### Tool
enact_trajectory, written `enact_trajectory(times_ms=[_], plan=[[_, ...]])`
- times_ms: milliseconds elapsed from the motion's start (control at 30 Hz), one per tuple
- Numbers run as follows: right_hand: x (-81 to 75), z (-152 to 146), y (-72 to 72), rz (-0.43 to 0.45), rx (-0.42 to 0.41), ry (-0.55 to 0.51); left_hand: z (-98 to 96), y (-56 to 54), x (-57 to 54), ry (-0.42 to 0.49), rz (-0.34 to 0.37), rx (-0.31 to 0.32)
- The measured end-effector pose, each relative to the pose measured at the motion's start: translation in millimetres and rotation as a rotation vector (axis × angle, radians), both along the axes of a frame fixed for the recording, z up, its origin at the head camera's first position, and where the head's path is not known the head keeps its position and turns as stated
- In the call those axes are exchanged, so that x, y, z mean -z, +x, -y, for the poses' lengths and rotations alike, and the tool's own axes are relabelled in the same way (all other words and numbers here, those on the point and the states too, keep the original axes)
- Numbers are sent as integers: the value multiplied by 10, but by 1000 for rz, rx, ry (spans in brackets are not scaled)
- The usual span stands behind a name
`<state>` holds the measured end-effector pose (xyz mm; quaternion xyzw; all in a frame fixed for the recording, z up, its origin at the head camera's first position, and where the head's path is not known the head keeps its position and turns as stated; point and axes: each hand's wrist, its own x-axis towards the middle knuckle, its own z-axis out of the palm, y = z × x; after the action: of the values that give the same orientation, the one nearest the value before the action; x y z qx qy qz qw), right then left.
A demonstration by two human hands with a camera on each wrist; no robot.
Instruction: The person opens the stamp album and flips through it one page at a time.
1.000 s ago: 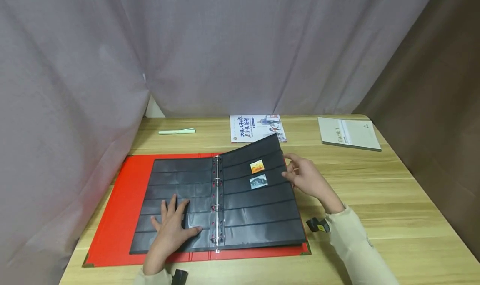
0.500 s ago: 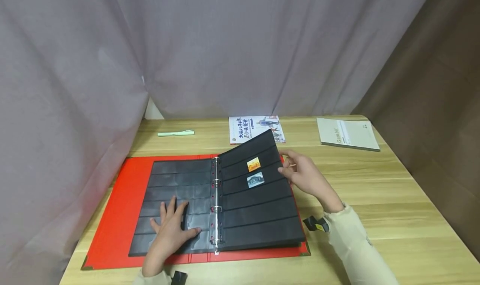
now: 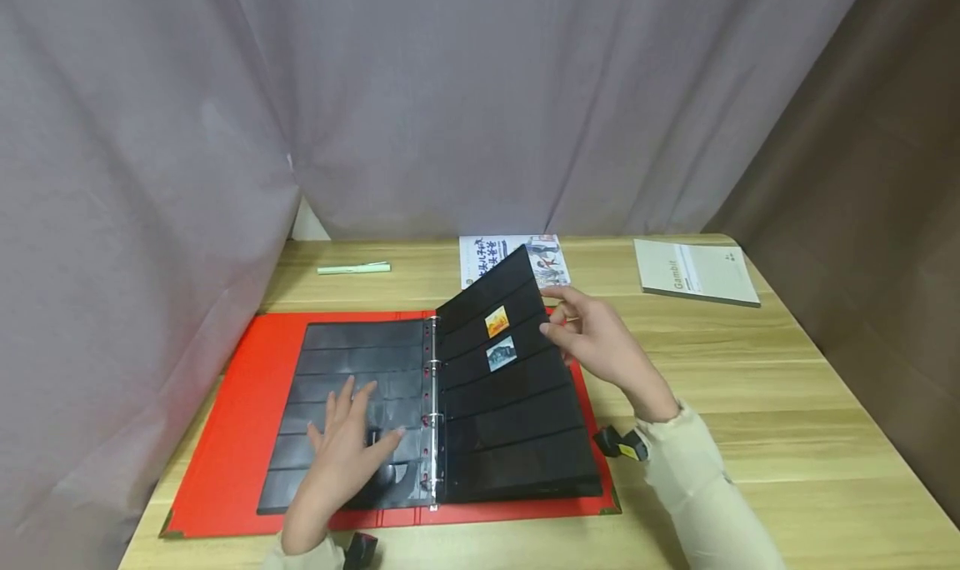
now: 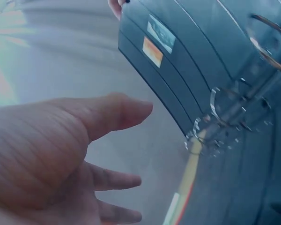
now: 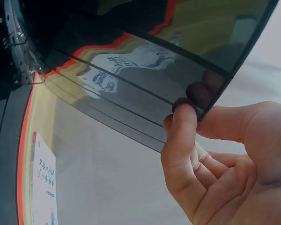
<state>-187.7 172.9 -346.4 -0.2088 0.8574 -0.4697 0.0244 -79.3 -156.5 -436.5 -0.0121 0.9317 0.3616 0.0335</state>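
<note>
A red ring binder [image 3: 225, 437] lies spread on the table, with black pocket pages on metal rings [image 3: 433, 399]. My right hand [image 3: 603, 345] pinches the outer edge of the right black page [image 3: 502, 407] between thumb and fingers; the page tilts up off the stack. That grip shows close in the right wrist view, on the glossy page [image 5: 126, 86]. Two stamps sit in its pockets, an orange one [image 3: 497, 322] above a grey one [image 3: 501, 353]. Over the left page [image 3: 360, 332], my left hand [image 3: 341, 453] spreads its fingers; whether it touches cannot be told.
Behind the binder lies a white illustrated booklet [image 3: 476, 257], partly hidden by the raised page. A pale green pen [image 3: 354, 268] is at the back left. A grey-green book [image 3: 697, 272] lies at the back right. Curtains [image 3: 480, 103] border the table.
My right hand has moved left and lifted the page higher, so it now overlaps the booklet. My left hand has shifted slightly, its fingers still spread.
</note>
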Motion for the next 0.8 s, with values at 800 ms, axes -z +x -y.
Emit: enact_trajectory(times_ms=[800], plan=[[-259,519,-32,-97,-48,-141,-796,-135,-715,533,-468,174]])
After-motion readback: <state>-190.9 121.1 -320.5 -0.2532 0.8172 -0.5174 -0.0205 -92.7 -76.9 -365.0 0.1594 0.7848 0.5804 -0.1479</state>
